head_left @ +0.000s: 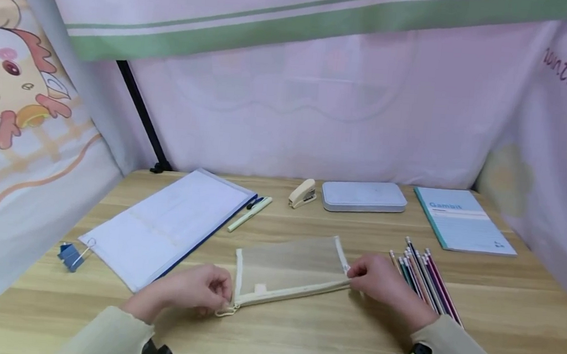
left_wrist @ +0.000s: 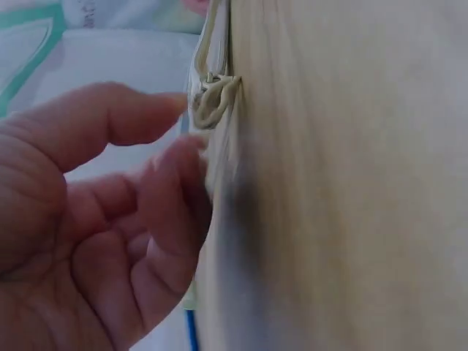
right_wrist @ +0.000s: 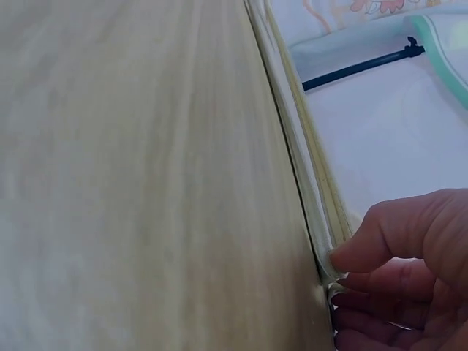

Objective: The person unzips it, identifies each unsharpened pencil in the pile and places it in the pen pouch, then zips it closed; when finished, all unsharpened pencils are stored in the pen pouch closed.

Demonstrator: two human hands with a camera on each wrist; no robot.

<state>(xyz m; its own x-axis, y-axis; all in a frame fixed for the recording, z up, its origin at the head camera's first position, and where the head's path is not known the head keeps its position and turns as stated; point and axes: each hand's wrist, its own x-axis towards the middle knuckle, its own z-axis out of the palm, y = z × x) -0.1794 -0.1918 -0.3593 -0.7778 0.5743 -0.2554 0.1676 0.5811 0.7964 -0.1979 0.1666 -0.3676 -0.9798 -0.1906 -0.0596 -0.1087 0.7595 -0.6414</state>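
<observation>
Head view: your left hand is sitting at the mesh pouch's zipper cord on the tabletop; right hand is pinching its right corner, just beside the pencils.
Left wrist: fingers are curling by the cord, grip unclear.
Right wrist: fingertips are pinching the pouch edge.

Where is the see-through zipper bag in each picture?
Head: the zipper bag lies flat at bottom centre, between both hands.
Left wrist: only its zipper end with the looped cord shows, top centre.
Right wrist: its cream edge runs down the middle.
Shared landmark: the wooden table.
</observation>
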